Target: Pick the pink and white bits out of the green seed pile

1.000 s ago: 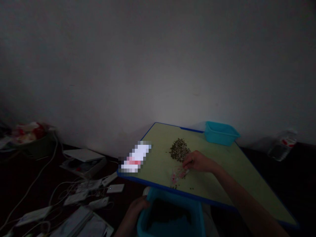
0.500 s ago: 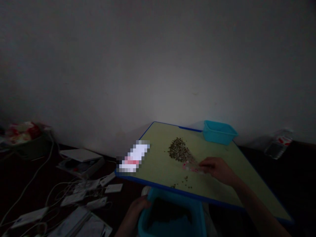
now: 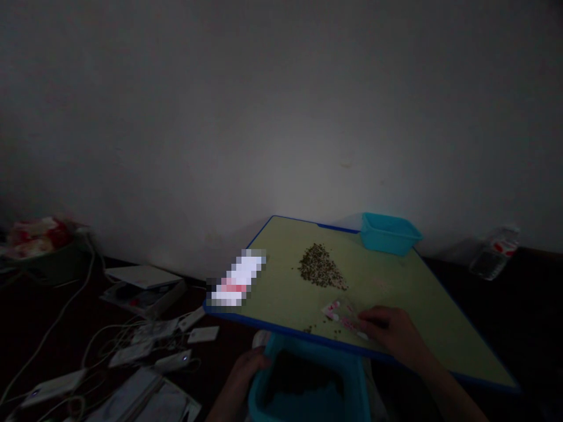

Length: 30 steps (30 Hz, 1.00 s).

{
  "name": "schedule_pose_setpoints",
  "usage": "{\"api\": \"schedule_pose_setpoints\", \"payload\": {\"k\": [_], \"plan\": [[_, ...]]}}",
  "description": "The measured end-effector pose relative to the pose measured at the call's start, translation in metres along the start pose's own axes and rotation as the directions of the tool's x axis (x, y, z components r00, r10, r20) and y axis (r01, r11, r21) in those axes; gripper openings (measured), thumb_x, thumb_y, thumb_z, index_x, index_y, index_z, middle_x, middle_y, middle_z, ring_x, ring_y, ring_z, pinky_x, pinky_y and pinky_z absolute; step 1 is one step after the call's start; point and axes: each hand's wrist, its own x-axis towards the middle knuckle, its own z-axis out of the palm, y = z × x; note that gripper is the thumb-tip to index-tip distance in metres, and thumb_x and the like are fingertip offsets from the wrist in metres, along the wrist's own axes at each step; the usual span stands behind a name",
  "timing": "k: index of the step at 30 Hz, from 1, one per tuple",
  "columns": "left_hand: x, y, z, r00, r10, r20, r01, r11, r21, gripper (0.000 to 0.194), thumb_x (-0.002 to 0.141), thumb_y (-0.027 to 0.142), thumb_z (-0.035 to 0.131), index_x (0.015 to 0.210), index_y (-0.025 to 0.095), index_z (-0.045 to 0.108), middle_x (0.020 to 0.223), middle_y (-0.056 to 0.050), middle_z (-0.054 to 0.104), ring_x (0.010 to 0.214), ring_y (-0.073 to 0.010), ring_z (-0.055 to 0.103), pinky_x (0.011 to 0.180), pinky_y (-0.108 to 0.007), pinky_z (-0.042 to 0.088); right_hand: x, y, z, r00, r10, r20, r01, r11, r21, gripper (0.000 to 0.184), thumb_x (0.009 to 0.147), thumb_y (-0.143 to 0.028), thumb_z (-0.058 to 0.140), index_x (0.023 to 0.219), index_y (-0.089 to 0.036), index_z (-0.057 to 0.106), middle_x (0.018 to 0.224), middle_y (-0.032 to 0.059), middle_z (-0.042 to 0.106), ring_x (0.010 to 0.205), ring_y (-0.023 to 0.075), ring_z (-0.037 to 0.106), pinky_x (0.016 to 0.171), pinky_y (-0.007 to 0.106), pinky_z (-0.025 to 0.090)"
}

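Between the fingers of my right hand (image 3: 391, 333) is a clear plastic piece with pink print (image 3: 341, 312), pinched at its right end, low over the table near the front edge. Behind it lies a pile of small brown and pale grains (image 3: 319, 266), with a few loose grains (image 3: 309, 329) at the front edge. My left hand (image 3: 249, 366) is closed on the left rim of a blue plastic basin (image 3: 363, 392) below the table edge. Dark contents (image 3: 303, 372) lie in that basin, too dim to name.
The pale table (image 3: 281, 234) has a blue edge. On it stand a second blue basin (image 3: 389, 234) at the back right and a blurred bright phone-like object (image 3: 240, 278) at left. Cables and white power strips (image 3: 132, 354) cover the floor at left. A bottle (image 3: 495, 255) lies at right.
My right hand has drawn the printed plastic piece away from the pile, toward the table's front edge. My left hand stays at the basin's rim.
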Motion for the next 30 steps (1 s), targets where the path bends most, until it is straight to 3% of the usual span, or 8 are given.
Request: {"api": "schedule_pose_setpoints", "payload": {"k": [5, 10, 14, 23, 30], "plan": [[-0.004, 0.0, 0.0, 0.994, 0.002, -0.108, -0.008, 0.999, -0.054, 0.016, 0.062, 0.023, 0.059, 0.074, 0.016, 0.066, 0.063, -0.001, 0.066, 0.058, -0.0174, 0.058, 0.06, -0.028, 0.045, 0.005, -0.014, 0.008, 0.999, -0.05, 0.018, 0.05, 0.999, 0.003, 0.022, 0.077, -0.035, 0.054, 0.083, -0.022, 0.071, 0.078, 0.0023, 0.067, 0.07, 0.0168, 0.06, 0.061, 0.025, 0.043], [0.021, -0.015, -0.014, 1.0, -0.022, -0.011, 0.021, 0.999, -0.035, 0.006, 0.056, 0.02, 0.057, 0.056, 0.015, 0.06, 0.044, 0.001, 0.058, 0.043, -0.0163, 0.052, 0.045, -0.027, 0.038, 0.013, -0.025, 0.012, 0.984, -0.157, 0.088, 0.157, 0.988, 0.01, 0.021, 0.079, -0.034, 0.054, 0.081, -0.023, 0.071, 0.075, 0.0026, 0.066, 0.067, 0.016, 0.059, 0.062, 0.025, 0.043], [0.034, -0.02, -0.023, 0.997, -0.065, -0.037, 0.064, 0.997, -0.029, 0.007, 0.054, 0.022, 0.059, 0.055, 0.015, 0.059, 0.042, 0.001, 0.056, 0.043, -0.0161, 0.051, 0.045, -0.027, 0.037, 0.019, -0.029, 0.018, 0.972, -0.2, 0.126, 0.197, 0.98, 0.036, 0.019, 0.079, -0.032, 0.054, 0.082, -0.023, 0.071, 0.076, 0.0031, 0.066, 0.068, 0.0162, 0.059, 0.063, 0.025, 0.044], [0.02, -0.001, -0.01, 0.991, -0.106, -0.08, 0.106, 0.994, -0.005, 0.008, 0.049, 0.022, 0.063, 0.048, 0.016, 0.058, 0.039, 0.001, 0.055, 0.049, -0.0198, 0.054, 0.051, -0.03, 0.041, 0.021, -0.029, 0.02, 0.957, -0.227, 0.178, 0.21, 0.972, 0.109, 0.019, 0.079, -0.031, 0.054, 0.085, -0.023, 0.071, 0.078, 0.0024, 0.067, 0.068, 0.0157, 0.059, 0.06, 0.024, 0.044], [0.023, -0.006, -0.013, 0.993, -0.104, -0.056, 0.102, 0.994, -0.034, 0.007, 0.05, 0.022, 0.061, 0.048, 0.017, 0.057, 0.038, 0.003, 0.052, 0.044, -0.0168, 0.05, 0.049, -0.029, 0.04, 0.02, -0.026, 0.018, 0.96, -0.21, 0.183, 0.186, 0.972, 0.142, 0.021, 0.077, -0.034, 0.056, 0.085, -0.021, 0.071, 0.078, 0.0028, 0.067, 0.069, 0.016, 0.06, 0.061, 0.024, 0.044]]}}
